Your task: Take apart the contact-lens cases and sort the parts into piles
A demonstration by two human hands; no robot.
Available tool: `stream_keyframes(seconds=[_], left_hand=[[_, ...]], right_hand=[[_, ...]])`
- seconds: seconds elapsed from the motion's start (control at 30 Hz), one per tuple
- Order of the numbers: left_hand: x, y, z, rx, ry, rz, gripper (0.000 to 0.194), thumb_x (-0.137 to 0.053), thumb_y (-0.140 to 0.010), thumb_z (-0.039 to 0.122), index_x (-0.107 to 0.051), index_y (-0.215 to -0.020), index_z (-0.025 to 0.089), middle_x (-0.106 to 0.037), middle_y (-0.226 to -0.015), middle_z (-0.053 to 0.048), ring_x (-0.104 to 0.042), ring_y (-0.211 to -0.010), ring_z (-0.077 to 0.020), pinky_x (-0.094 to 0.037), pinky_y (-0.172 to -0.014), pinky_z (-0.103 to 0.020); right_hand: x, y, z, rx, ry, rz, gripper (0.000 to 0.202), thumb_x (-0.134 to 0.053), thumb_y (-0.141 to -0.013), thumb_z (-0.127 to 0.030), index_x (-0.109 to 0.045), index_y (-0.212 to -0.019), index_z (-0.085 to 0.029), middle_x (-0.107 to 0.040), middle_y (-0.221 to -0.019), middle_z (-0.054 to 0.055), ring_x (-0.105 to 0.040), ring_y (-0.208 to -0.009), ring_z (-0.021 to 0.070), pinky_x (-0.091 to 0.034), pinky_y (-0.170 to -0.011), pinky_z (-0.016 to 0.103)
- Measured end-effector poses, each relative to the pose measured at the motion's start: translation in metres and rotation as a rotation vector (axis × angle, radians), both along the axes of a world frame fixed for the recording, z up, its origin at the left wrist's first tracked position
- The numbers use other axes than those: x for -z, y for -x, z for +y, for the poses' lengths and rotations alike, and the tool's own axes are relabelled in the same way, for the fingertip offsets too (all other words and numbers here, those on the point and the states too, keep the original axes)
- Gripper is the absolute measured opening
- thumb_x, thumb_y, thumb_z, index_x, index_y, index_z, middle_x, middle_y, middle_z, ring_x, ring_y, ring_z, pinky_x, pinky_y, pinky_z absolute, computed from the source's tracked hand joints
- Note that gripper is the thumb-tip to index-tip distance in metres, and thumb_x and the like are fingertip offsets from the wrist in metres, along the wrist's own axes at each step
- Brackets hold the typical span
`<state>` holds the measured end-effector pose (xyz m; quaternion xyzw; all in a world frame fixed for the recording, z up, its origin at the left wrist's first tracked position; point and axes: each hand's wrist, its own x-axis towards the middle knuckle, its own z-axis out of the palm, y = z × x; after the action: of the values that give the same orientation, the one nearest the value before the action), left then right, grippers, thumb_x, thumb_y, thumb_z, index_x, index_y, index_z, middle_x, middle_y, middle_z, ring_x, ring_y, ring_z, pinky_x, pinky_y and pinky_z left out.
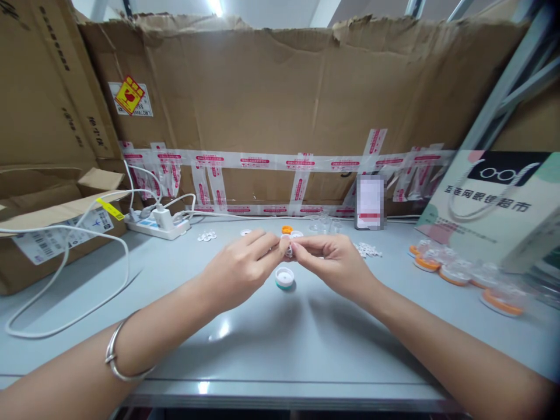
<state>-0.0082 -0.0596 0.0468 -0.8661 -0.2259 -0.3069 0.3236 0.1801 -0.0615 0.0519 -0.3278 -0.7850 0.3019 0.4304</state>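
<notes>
My left hand (247,265) and my right hand (335,262) meet above the middle of the grey table (245,361). Their fingertips pinch a small white part (289,251) between them, mostly covered by the fingers. Just below the hands a round white piece with a green lower edge (284,278) rests on the table. Behind the fingers are an orange round piece (287,230) and a white round piece (296,234), partly hidden. Small white parts (368,250) lie in a pile beyond my right hand, and several white discs (207,236) lie to the left.
Orange-based pieces with clear tops (455,273) line the right side by a paper bag (481,204). A phone (370,201) leans against the large cardboard (262,93). On the left are a power strip (161,224), looped white cable (126,256) and an open box (26,256).
</notes>
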Motion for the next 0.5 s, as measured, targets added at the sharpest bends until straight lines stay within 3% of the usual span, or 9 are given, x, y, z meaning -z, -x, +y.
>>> stream_keyframes(seconds=[0.13,0.23,0.5], left_hand=[[0.0038,-0.0022,-0.0002,0.017,-0.011,0.004,0.022,-0.044,-0.084,0.01,-0.05,-0.106,0.012,-0.059,-0.082,-0.006,-0.053,-0.072,-0.0147,-0.047,-0.066,-0.029],[0.0054,-0.0037,0.0,0.037,-0.03,-0.023,0.021,-0.047,-0.082,0.009,-0.051,-0.103,0.012,-0.059,-0.079,-0.005,-0.053,-0.072,-0.0149,-0.047,-0.066,-0.029],[0.0046,-0.0058,0.0067,0.09,-0.037,-0.142,0.016,-0.051,-0.082,0.014,-0.054,-0.098,0.014,-0.062,-0.082,-0.005,-0.056,-0.073,-0.0139,-0.048,-0.066,-0.026]], right_hand=[[0.0013,0.0013,-0.0024,0.114,-0.104,-0.056,0.024,-0.05,-0.08,-0.019,-0.07,-0.093,-0.024,-0.07,-0.075,-0.001,-0.064,-0.069,0.0157,-0.052,-0.065,0.027],[0.0032,0.0019,-0.0021,0.111,-0.094,-0.004,0.024,-0.051,-0.079,-0.019,-0.07,-0.093,-0.023,-0.07,-0.074,0.0,-0.065,-0.068,0.015,-0.052,-0.065,0.026],[0.003,0.004,0.0071,0.002,0.259,0.207,0.021,-0.06,-0.074,-0.029,-0.069,-0.09,-0.019,-0.07,-0.079,0.003,-0.066,-0.073,0.0167,-0.054,-0.072,0.031]])
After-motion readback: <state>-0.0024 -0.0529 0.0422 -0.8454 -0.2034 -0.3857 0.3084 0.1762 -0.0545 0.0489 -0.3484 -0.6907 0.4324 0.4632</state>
